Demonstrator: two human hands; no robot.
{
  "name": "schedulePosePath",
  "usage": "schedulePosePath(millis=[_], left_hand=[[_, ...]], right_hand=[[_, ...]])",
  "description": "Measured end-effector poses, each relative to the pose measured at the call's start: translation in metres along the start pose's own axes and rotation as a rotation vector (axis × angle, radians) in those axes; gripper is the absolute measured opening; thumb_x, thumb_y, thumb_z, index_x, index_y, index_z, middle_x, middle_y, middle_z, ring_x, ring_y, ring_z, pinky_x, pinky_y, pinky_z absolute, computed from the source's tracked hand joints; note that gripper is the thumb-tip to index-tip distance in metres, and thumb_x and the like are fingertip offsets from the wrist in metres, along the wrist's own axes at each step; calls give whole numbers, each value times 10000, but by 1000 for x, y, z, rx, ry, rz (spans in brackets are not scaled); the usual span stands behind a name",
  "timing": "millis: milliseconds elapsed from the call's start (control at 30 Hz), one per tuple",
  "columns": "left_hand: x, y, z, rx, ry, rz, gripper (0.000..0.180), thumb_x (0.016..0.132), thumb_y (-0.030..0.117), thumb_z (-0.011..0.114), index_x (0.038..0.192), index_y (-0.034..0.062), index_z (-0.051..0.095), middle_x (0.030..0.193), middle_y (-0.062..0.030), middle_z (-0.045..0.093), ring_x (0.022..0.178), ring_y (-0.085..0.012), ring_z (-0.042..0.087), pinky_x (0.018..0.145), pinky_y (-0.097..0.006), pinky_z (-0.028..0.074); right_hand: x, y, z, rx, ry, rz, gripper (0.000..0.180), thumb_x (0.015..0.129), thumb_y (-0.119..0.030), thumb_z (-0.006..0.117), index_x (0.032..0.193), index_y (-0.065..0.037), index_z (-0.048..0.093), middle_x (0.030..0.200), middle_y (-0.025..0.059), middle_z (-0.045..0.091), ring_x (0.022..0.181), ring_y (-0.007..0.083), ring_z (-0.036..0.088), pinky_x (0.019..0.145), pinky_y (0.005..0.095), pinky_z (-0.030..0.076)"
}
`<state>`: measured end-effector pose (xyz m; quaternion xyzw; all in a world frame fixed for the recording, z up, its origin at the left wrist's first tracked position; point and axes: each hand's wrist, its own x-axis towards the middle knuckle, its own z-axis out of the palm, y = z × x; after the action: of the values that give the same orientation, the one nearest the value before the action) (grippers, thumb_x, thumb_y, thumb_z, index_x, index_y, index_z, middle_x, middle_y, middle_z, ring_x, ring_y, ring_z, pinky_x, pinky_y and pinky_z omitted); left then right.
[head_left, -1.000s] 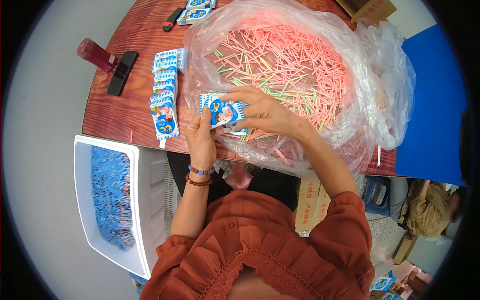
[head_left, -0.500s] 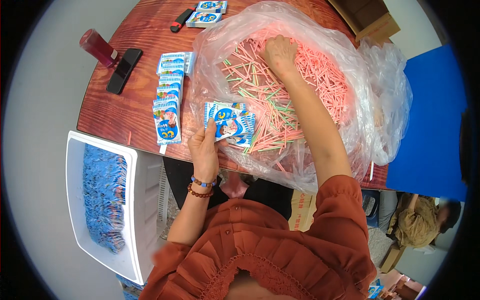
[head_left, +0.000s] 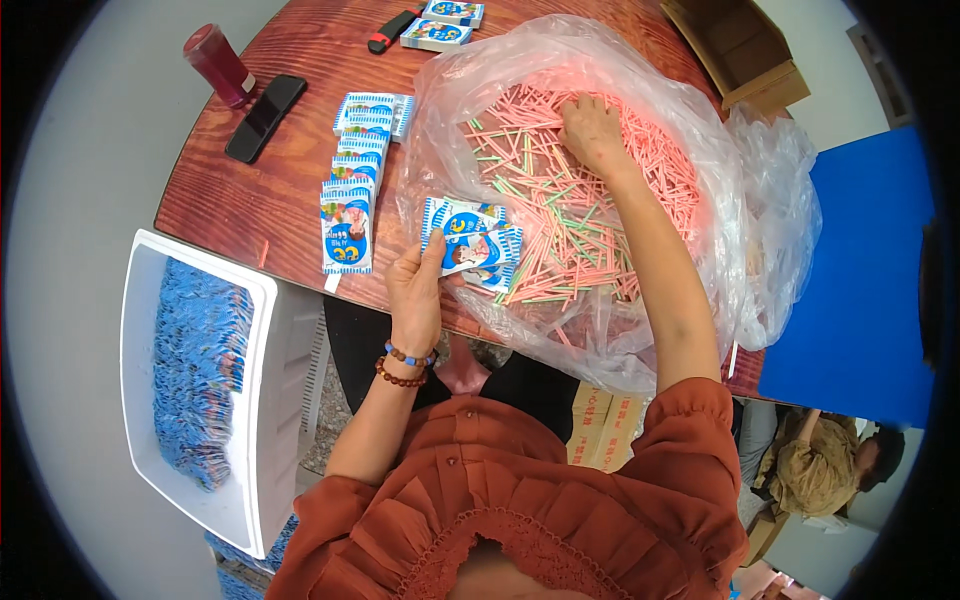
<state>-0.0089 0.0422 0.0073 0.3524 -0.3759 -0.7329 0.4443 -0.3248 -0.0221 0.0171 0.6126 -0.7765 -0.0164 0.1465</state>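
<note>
My left hand (head_left: 413, 290) is closed on a small fan of blue-and-white printed packets (head_left: 472, 243), with the thumb lying on top of them. They are held over the near-left edge of a large clear plastic bag (head_left: 440, 120) lying open on the table. Inside the bag is a loose heap of thin sticks or straws, mostly pink (head_left: 665, 165) with some green ones (head_left: 560, 195). My right hand (head_left: 595, 135) reaches into the far part of the heap, fingers curled downward among the pink sticks. Its fingertips are hidden, so anything between them cannot be made out.
An overlapping row of similar packets (head_left: 347, 232) lies left of the bag. Beyond are a black phone (head_left: 265, 118), a red bottle (head_left: 220, 68), a red-black cutter (head_left: 393, 32) and small boxes (head_left: 436, 34). A white bin (head_left: 262, 330) of blue packets stands left; a cardboard box (head_left: 735, 50) sits far right.
The whole view has shifted a little, so the table things appear farther right. My right hand stays in the stick heap, slightly nearer; my left hand keeps its hold on the packets.
</note>
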Motion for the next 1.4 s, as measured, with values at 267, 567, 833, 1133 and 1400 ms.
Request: schedulePosePath(millis=[267, 567, 833, 1133, 1400], left_hand=[[-1, -1, 11, -16, 1, -28, 263, 968, 254, 568, 942, 21, 686, 828, 11, 677, 678, -11, 594, 560, -164, 483], [0, -4, 5, -17, -23, -48, 242, 972, 232, 559, 968, 22, 680, 848, -4, 675, 709, -37, 603, 572, -189, 488], [-4, 0, 6, -18, -35, -69, 228, 970, 235, 561, 968, 40, 680, 857, 4, 663, 735, -54, 601, 587, -207, 491], [-5, -1, 12, -51, -22, -47, 247, 964, 244, 572, 944, 19, 672, 832, -11, 675, 673, -42, 599, 556, -193, 494], [-4, -7, 14, -153, -9, -54, 262, 973, 257, 558, 909, 24, 660, 823, -21, 658, 634, -69, 568, 567, -209, 473]], right_hand=[[8, -4, -2, -58, 19, -177, 267, 817, -167, 544, 1040, -40, 619, 1044, 150, 611, 1058, 309, 552, 899, 475, 401], [-2, 2, 5, 128, -126, -169, 172, 848, -131, 506, 976, -17, 523, 942, 177, 629, 927, 335, 603, 806, 489, 399], [-10, 11, -12, 274, -218, -83, 145, 856, -74, 470, 975, -6, 518, 978, 225, 640, 959, 364, 616, 860, 495, 419], [-34, 25, -11, 1434, -80, 419, 198, 972, -127, 492, 1081, 29, 550, 902, 54, 624, 828, 141, 600, 760, 293, 502], [-66, -12, -9, 1538, 93, 265, 264, 971, -250, 515, 1027, -16, 622, 929, 48, 632, 898, 158, 583, 814, 290, 449]])
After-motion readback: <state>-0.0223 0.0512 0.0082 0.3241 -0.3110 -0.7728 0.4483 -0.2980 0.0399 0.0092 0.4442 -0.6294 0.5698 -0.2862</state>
